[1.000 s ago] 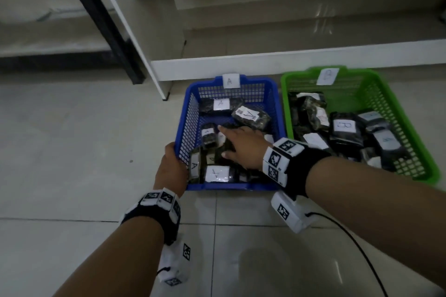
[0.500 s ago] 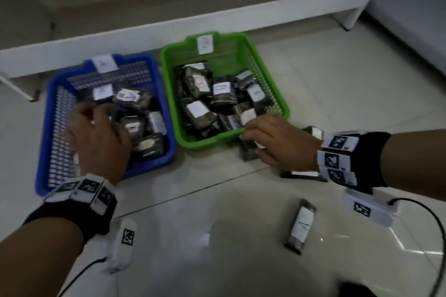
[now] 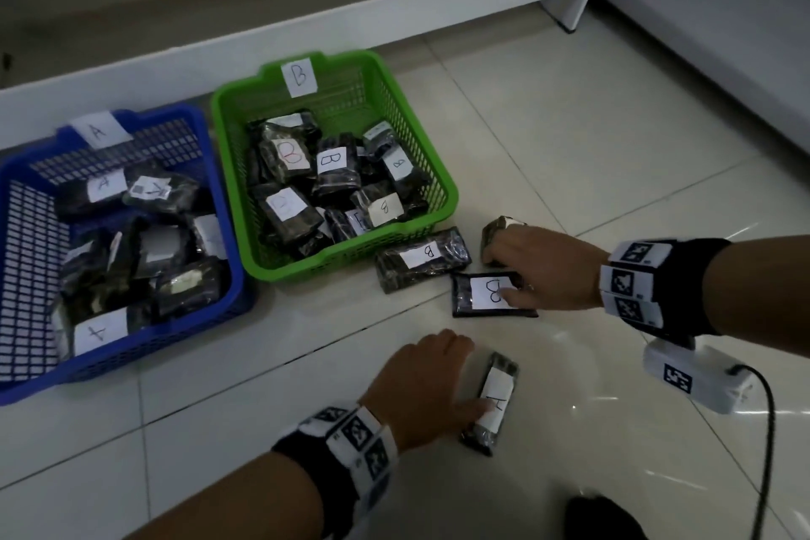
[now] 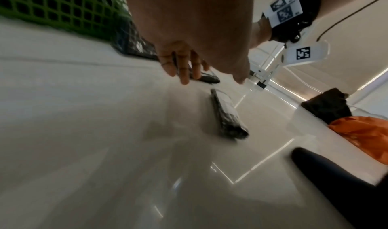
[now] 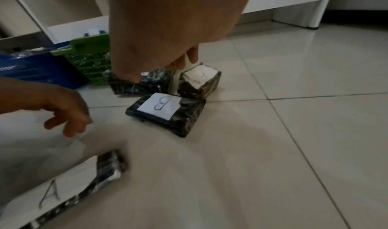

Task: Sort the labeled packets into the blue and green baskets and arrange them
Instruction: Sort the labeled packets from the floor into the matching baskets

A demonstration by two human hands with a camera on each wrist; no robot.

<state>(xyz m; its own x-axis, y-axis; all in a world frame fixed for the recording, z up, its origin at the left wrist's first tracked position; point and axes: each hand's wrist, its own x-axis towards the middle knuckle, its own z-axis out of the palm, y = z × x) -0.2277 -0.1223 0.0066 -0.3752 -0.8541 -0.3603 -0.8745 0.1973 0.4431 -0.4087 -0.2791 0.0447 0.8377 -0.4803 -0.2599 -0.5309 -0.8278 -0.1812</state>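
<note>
**Packet A lies end-on beside my left hand**

Packet A lies flat on the floor tiles, outside both baskets, and its long axis runs away from me with the far end tipped slightly right. My left hand sits on its left flank, knuckles up, with the thumb laid across the white label; from the right wrist view the fingers look loosely hung with nothing in them, so I read that hand as released, touching at most. It is plainly the nearer hand to this packet. The blue basket marked A is off to the left, well apart, so the carry would go back across my body line.

My right hand is over the cluster just beside the green basket. Its fingers are spread, relaxed, one resting on the flat B packet. Another B packet lies against the basket's near wall, and a small squarish packet sits under the fingertips; whether they pinch it I cannot tell.

I judge the grip on A should come across its short width, from the left.
</note>
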